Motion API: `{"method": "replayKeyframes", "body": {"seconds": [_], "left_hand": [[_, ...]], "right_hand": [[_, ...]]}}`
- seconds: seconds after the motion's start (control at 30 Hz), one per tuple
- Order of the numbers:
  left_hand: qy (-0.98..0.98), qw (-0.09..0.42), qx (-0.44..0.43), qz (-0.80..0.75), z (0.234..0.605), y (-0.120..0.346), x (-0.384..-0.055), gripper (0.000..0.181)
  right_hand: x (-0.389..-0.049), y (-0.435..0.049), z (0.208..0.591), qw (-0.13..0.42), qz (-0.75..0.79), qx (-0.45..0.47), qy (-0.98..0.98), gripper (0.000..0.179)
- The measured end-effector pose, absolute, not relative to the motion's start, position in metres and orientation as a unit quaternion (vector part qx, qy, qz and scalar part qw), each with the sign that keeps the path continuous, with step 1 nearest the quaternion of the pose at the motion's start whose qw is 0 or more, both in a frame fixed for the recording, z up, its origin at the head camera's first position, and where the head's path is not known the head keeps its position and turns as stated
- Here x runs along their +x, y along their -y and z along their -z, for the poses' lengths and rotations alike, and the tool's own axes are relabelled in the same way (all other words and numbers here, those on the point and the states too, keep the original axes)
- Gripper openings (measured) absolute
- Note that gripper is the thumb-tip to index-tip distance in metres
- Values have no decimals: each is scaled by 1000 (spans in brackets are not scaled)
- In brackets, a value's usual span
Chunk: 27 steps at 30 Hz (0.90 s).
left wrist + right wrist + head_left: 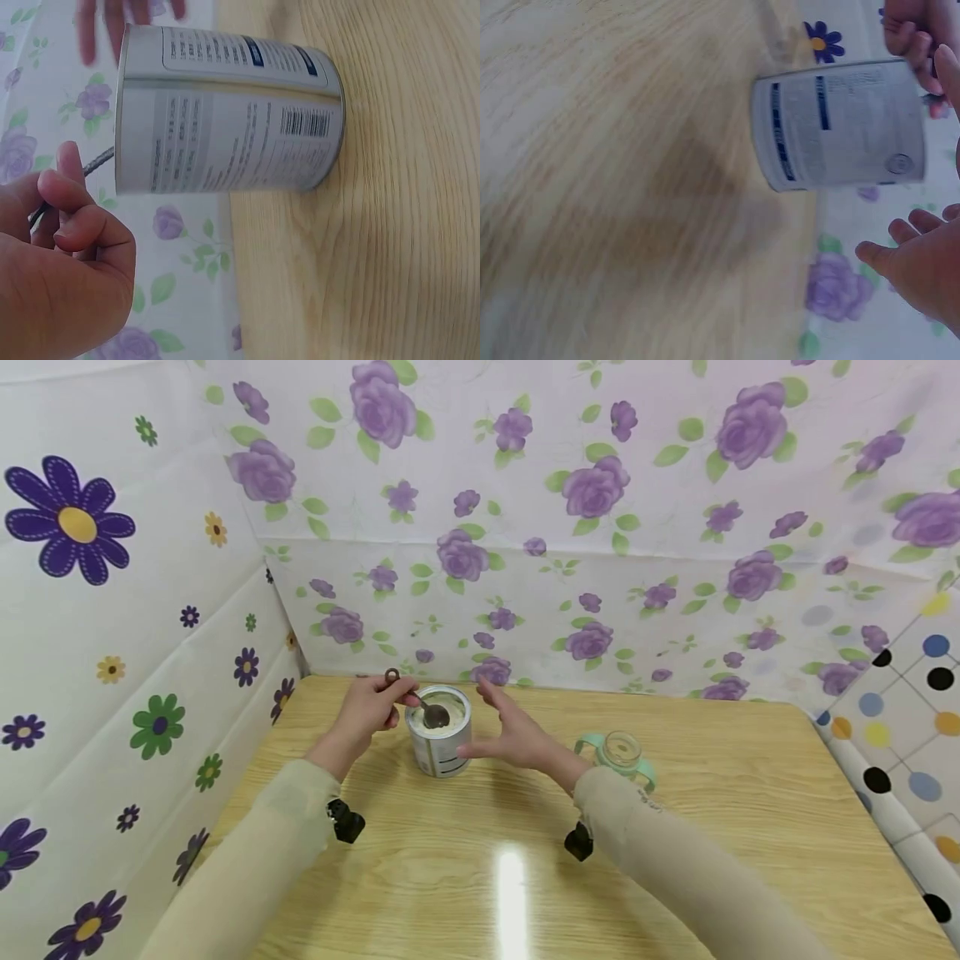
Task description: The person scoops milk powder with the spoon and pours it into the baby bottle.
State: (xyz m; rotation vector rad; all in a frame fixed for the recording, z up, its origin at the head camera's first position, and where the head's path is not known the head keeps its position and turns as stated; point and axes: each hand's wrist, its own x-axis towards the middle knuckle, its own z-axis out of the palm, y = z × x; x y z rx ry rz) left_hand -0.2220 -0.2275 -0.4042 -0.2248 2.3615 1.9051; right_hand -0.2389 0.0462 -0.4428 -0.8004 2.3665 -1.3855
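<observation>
An open, pale tin can with printed text stands upright on the wooden table, cream-coloured powder visible inside its rim. My left hand pinches the handle of a dark metal spoon, whose bowl hangs over the powder at the can's mouth. In the left wrist view, curled fingers surround the thin handle, and the can hides the bowl. To the can's right is my right hand, fingers spread and thumb close to the can's side. The right wrist view shows this hand apart from the can.
A clear bottle with mint-green handles stands on the table, partly behind the right forearm. Flowered cloth hangs along the back of the table, and more patterned cloth covers the left and right sides.
</observation>
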Motion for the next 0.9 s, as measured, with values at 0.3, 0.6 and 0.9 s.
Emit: {"method": "replayKeyframes", "body": {"seconds": [0.3, 0.6, 0.9], "left_hand": [[-736, 65, -87, -668, 405, 218, -220, 45], [-695, 67, -102, -709, 400, 218, -219, 43], [-708, 24, -72, -702, 403, 218, -218, 34]], "right_hand": [[-242, -18, 474, 131, 529, -260, -797, 121], [-244, -3, 487, 102, 565, -267, -774, 108], [-244, 2, 490, 111, 571, -247, -775, 105]]}}
